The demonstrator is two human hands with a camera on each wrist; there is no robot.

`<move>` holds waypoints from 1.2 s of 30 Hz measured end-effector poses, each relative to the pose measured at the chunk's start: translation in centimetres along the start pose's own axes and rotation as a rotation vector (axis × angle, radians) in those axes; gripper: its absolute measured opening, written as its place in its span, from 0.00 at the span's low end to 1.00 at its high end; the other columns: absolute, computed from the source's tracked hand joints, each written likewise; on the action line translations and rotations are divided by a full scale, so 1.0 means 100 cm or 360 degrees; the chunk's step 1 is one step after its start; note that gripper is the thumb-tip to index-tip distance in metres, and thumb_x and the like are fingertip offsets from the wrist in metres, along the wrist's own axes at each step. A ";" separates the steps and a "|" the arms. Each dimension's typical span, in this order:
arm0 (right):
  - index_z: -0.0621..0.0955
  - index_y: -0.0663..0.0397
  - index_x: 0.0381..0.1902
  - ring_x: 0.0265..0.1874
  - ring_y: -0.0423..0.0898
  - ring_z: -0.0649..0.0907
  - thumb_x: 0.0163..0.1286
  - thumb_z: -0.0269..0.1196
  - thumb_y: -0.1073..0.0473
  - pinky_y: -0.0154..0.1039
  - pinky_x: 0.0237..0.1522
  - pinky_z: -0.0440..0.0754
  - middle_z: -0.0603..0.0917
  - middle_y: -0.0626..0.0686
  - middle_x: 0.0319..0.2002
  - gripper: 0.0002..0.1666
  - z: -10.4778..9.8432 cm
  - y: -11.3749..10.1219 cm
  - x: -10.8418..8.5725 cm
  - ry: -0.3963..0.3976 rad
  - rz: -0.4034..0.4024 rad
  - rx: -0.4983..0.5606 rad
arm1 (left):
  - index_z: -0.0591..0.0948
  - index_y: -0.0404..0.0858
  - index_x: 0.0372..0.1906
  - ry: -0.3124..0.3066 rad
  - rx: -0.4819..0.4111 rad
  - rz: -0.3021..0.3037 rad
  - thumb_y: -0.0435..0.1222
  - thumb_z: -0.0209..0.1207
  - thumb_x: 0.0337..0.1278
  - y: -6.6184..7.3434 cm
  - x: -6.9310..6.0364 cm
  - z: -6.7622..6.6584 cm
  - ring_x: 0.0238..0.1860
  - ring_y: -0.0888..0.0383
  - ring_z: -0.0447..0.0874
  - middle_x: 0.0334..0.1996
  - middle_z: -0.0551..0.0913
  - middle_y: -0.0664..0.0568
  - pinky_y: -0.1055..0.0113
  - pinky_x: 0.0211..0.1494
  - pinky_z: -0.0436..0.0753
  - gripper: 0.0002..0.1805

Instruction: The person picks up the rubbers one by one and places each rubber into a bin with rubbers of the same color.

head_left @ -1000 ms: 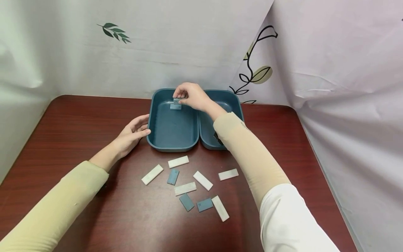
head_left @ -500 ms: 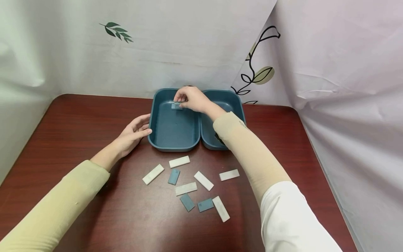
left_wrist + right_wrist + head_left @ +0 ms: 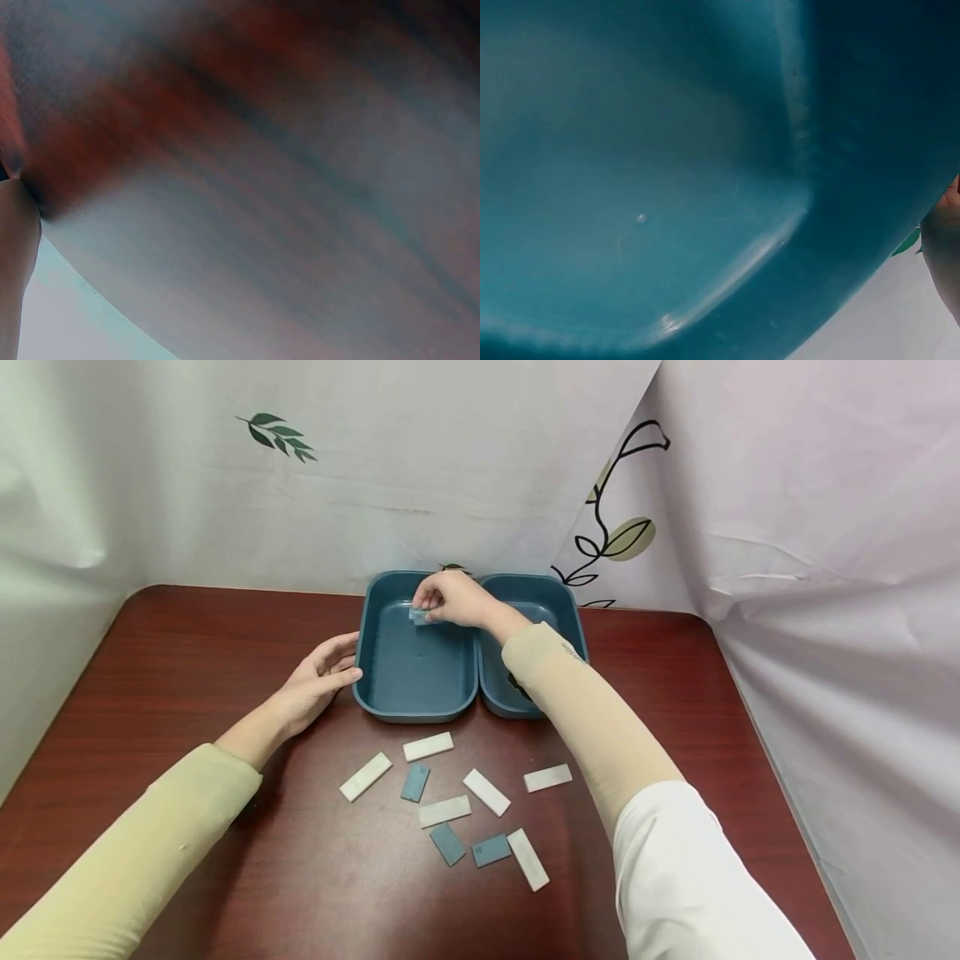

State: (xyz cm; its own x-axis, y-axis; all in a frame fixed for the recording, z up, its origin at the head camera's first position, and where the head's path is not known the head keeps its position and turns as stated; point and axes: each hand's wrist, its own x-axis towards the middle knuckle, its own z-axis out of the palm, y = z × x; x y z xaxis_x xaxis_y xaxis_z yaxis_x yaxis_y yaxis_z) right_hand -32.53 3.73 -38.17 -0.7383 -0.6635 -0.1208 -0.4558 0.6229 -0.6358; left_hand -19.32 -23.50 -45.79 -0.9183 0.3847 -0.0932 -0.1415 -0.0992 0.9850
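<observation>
My right hand [image 3: 453,599] is over the far part of the left blue tray [image 3: 416,717]. Its thumb and fingertips pinch a small blue-grey tile [image 3: 417,617], low near the tray's floor; the fingers partly hide it and a second tile there. At the tray's left side, my left hand [image 3: 313,683] touches the outer wall with extended fingers and thumb. The right wrist view shows the inside of a blue tray [image 3: 645,247] and a bit of the right hand [image 3: 943,240]. Only blurred surfaces and a strip of skin show in the left wrist view.
A second blue tray [image 3: 555,602] adjoins on the right, under my right forearm. Several white tiles [image 3: 487,792] and three blue-grey tiles [image 3: 447,843] lie scattered on the brown table [image 3: 300,877] in front. White curtains [image 3: 375,485] hang behind.
My right hand has lowered slightly, bringing the pinched tile down to the tile lying in the left tray. The left hand stays at the tray's side.
</observation>
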 end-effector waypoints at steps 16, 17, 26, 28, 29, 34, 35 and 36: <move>0.86 0.55 0.54 0.50 0.47 0.83 0.76 0.68 0.65 0.38 0.57 0.81 0.87 0.54 0.50 0.12 0.010 0.006 0.003 -0.0073 -0.0004 -0.0095 | 0.59 0.38 0.83 0.0000 0.0016 -0.0009 0.29 0.54 0.80 0.001 0.001 0.002 0.66 0.68 0.76 0.69 0.72 0.60 0.80 0.67 0.74 0.34; 0.86 0.54 0.54 0.50 0.46 0.83 0.76 0.68 0.64 0.38 0.57 0.81 0.87 0.54 0.50 0.12 0.011 0.006 0.003 -0.0081 -0.0007 -0.0104 | 0.58 0.38 0.83 -0.0002 0.0021 -0.0011 0.29 0.54 0.80 0.001 0.001 0.001 0.66 0.68 0.76 0.69 0.72 0.60 0.80 0.67 0.74 0.34; 0.86 0.51 0.54 0.50 0.46 0.83 0.77 0.67 0.64 0.39 0.57 0.81 0.86 0.52 0.50 0.11 0.019 0.002 0.006 -0.0140 0.0008 -0.0199 | 0.57 0.39 0.84 -0.0001 0.0030 -0.0035 0.30 0.54 0.80 0.000 0.000 0.000 0.67 0.68 0.75 0.70 0.70 0.60 0.80 0.67 0.74 0.35; 0.86 0.51 0.54 0.50 0.45 0.83 0.77 0.66 0.63 0.39 0.58 0.81 0.86 0.52 0.51 0.11 0.019 0.002 0.006 -0.0141 0.0018 -0.0209 | 0.57 0.39 0.84 -0.0003 0.0027 -0.0031 0.30 0.54 0.80 0.000 0.000 0.001 0.67 0.68 0.75 0.70 0.70 0.60 0.80 0.67 0.74 0.34; 0.86 0.51 0.55 0.50 0.45 0.83 0.77 0.66 0.63 0.39 0.58 0.81 0.86 0.52 0.51 0.11 0.020 0.002 0.006 -0.0139 0.0022 -0.0208 | 0.58 0.39 0.84 -0.0003 0.0023 -0.0028 0.30 0.54 0.80 0.000 0.000 0.001 0.67 0.68 0.75 0.70 0.70 0.60 0.80 0.67 0.74 0.34; 0.86 0.51 0.55 0.50 0.46 0.83 0.78 0.66 0.63 0.40 0.58 0.81 0.86 0.52 0.51 0.11 0.020 0.003 0.006 -0.0123 0.0026 -0.0196 | 0.58 0.38 0.83 0.0004 0.0019 -0.0017 0.29 0.54 0.80 0.001 0.000 0.001 0.66 0.68 0.75 0.69 0.71 0.60 0.80 0.66 0.74 0.34; 0.86 0.51 0.55 0.50 0.46 0.83 0.78 0.66 0.63 0.40 0.58 0.81 0.86 0.52 0.51 0.11 0.021 0.002 0.006 -0.0122 0.0029 -0.0196 | 0.58 0.38 0.83 0.0006 0.0020 -0.0018 0.30 0.54 0.80 0.001 0.000 0.001 0.66 0.68 0.75 0.69 0.71 0.60 0.80 0.67 0.74 0.34; 0.86 0.51 0.55 0.50 0.46 0.83 0.78 0.66 0.63 0.40 0.58 0.81 0.86 0.52 0.51 0.11 0.021 0.002 0.007 -0.0122 0.0034 -0.0200 | 0.58 0.38 0.84 0.0007 0.0025 -0.0022 0.30 0.54 0.80 0.001 0.000 0.000 0.66 0.68 0.75 0.69 0.71 0.60 0.80 0.67 0.74 0.34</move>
State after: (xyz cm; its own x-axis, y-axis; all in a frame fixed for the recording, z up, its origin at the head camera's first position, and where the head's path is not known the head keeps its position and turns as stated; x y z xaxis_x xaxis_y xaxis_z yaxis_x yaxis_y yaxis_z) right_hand -32.06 2.55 -39.99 -0.7107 -0.6762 -0.1941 -0.5025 0.6810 -0.5327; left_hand -19.28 -23.47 -45.72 -0.9180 0.3819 -0.1071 -0.1481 -0.0794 0.9858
